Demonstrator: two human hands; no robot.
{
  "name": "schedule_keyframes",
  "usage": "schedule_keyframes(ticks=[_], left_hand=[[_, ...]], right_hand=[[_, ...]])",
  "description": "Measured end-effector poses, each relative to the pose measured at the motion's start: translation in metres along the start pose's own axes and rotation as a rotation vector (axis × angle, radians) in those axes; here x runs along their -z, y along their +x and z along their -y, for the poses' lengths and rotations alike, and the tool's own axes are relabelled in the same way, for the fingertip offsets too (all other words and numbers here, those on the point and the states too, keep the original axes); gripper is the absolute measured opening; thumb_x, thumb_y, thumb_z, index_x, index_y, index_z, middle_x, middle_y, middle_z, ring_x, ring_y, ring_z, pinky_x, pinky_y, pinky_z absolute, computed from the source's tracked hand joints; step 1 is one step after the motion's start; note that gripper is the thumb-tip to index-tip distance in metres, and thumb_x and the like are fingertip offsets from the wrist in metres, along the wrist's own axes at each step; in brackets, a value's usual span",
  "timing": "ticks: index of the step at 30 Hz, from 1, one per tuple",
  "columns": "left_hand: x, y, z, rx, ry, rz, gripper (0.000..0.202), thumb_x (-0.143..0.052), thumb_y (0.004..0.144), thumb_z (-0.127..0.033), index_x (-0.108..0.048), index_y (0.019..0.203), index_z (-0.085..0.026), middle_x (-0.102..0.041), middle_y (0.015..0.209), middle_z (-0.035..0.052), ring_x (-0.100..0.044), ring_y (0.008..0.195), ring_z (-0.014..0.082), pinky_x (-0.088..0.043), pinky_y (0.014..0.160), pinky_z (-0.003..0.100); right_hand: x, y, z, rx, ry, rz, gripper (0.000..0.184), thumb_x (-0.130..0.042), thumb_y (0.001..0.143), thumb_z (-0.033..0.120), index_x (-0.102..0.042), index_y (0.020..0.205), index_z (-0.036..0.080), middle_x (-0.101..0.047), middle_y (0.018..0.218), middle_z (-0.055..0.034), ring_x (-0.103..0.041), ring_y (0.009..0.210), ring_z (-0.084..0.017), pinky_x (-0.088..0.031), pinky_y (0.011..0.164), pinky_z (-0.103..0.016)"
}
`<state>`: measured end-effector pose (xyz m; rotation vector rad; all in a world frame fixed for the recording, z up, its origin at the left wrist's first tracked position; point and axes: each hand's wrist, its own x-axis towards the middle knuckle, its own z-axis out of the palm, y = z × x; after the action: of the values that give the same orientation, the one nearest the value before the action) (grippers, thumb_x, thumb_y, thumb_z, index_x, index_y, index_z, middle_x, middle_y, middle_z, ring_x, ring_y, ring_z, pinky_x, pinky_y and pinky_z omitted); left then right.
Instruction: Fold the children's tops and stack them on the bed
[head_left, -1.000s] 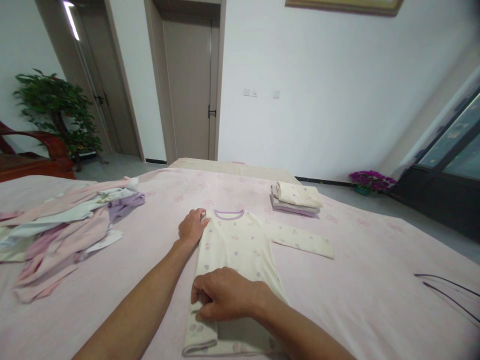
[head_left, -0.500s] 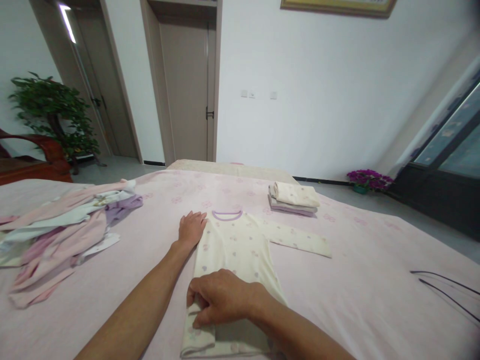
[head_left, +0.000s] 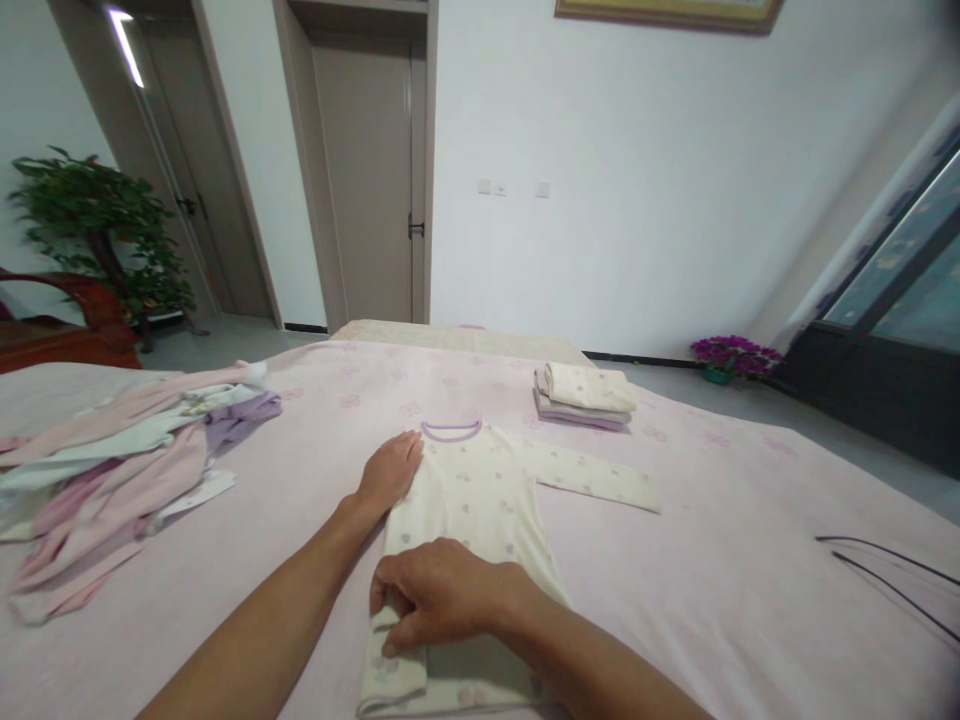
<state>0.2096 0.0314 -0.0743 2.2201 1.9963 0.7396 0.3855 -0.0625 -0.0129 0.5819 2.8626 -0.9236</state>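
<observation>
A cream long-sleeved shirt (head_left: 480, 495) with a purple neckline and small flower print lies flat on the pink bedsheet (head_left: 720, 560). Its left side is folded in; its right sleeve stretches out to the right. My left hand (head_left: 391, 470) lies flat, fingers together and stretched out, on the shirt's upper left edge by the collar. My right hand (head_left: 435, 595) presses down on the folded lower left part of the shirt, fingers curled over the fabric edge.
A loose pile of pink, white and purple clothes (head_left: 127, 460) lies at the left of the bed. A small stack of folded clothes (head_left: 583, 393) sits at the far side. Two thin dark cords (head_left: 885, 565) run at the right. Doors, a potted plant and a wooden chair stand beyond.
My left hand has slid a little to the right along the shirt's upper edge and flattened out. My right hand stays pressed on the lower fold.
</observation>
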Motion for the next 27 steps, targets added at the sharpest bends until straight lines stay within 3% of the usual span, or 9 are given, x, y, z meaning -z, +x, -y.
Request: schedule_keyframes(ticks=[4,7,12,16,18,22,25,27], left_hand=[[-0.007,-0.004,-0.013,-0.010,0.109,0.191,0.067,-0.038,0.097,-0.051,-0.044,0.145,-0.005,-0.032,0.157,0.0217,-0.025,0.148,0.0340,-0.024,0.117,0.048],[-0.005,-0.007,-0.017,0.015,0.180,0.282,0.074,-0.032,0.098,-0.054,-0.030,0.152,-0.004,-0.018,0.162,0.0221,-0.015,0.150,0.0363,-0.020,0.117,0.053],[-0.003,-0.012,-0.016,-0.033,0.215,0.243,0.073,-0.028,0.099,-0.055,-0.031,0.152,-0.005,-0.018,0.162,0.0215,-0.015,0.150,0.0357,-0.020,0.117,0.053],[-0.003,-0.015,-0.017,-0.064,0.255,0.185,0.068,-0.030,0.100,-0.053,-0.038,0.149,-0.006,-0.027,0.160,0.0212,-0.022,0.149,0.0350,-0.023,0.117,0.052],[-0.002,-0.017,-0.021,-0.076,0.303,0.142,0.064,-0.033,0.100,-0.050,-0.043,0.146,-0.006,-0.035,0.156,0.0216,-0.027,0.147,0.0350,-0.021,0.117,0.053],[0.005,-0.027,-0.038,-0.136,0.391,0.045,0.053,-0.038,0.099,-0.038,-0.051,0.140,-0.006,-0.047,0.149,0.0208,-0.033,0.145,0.0323,-0.014,0.121,0.051],[0.014,-0.043,-0.054,-0.160,0.349,0.091,0.052,-0.038,0.099,-0.035,-0.048,0.142,-0.008,-0.044,0.152,0.0189,-0.033,0.145,0.0303,-0.015,0.121,0.049],[0.021,-0.060,-0.063,-0.168,0.281,0.172,0.057,-0.036,0.100,-0.041,-0.043,0.147,-0.009,-0.037,0.156,0.0181,-0.030,0.147,0.0302,-0.018,0.121,0.050]], right_hand=[[0.001,-0.002,0.004,0.002,-0.043,0.003,0.034,-0.071,0.077,0.042,-0.061,0.106,0.026,-0.060,0.076,0.0067,-0.053,0.068,-0.012,-0.031,0.056,-0.021],[-0.001,-0.004,0.007,0.029,-0.085,0.002,0.035,-0.069,0.078,0.041,-0.062,0.110,0.026,-0.064,0.082,0.0049,-0.056,0.071,-0.013,-0.032,0.057,-0.022],[-0.001,-0.005,0.011,0.129,-0.061,0.110,0.036,-0.067,0.083,0.041,-0.064,0.116,0.027,-0.068,0.090,0.0028,-0.061,0.077,-0.015,-0.038,0.063,-0.022],[0.018,-0.014,0.011,0.140,0.149,0.240,0.041,-0.067,0.086,0.039,-0.063,0.124,0.023,-0.068,0.089,0.0011,-0.062,0.078,-0.013,-0.043,0.069,-0.020],[0.033,-0.022,0.004,0.121,0.247,0.167,0.041,-0.067,0.087,0.036,-0.063,0.126,0.022,-0.067,0.087,0.0007,-0.062,0.076,-0.012,-0.044,0.070,-0.019],[0.066,-0.043,-0.031,0.015,0.279,-0.135,0.035,-0.066,0.087,0.029,-0.066,0.121,0.023,-0.069,0.087,0.0005,-0.060,0.074,-0.012,-0.044,0.068,-0.021],[0.081,-0.060,-0.075,-0.193,0.272,-0.400,0.033,-0.061,0.087,0.026,-0.067,0.118,0.019,-0.070,0.087,-0.0022,-0.063,0.076,-0.014,-0.046,0.070,-0.023],[0.086,-0.072,-0.106,-0.320,0.274,-0.544,0.031,-0.060,0.085,0.026,-0.067,0.115,0.017,-0.071,0.088,-0.0036,-0.065,0.074,-0.015,-0.047,0.069,-0.024]])
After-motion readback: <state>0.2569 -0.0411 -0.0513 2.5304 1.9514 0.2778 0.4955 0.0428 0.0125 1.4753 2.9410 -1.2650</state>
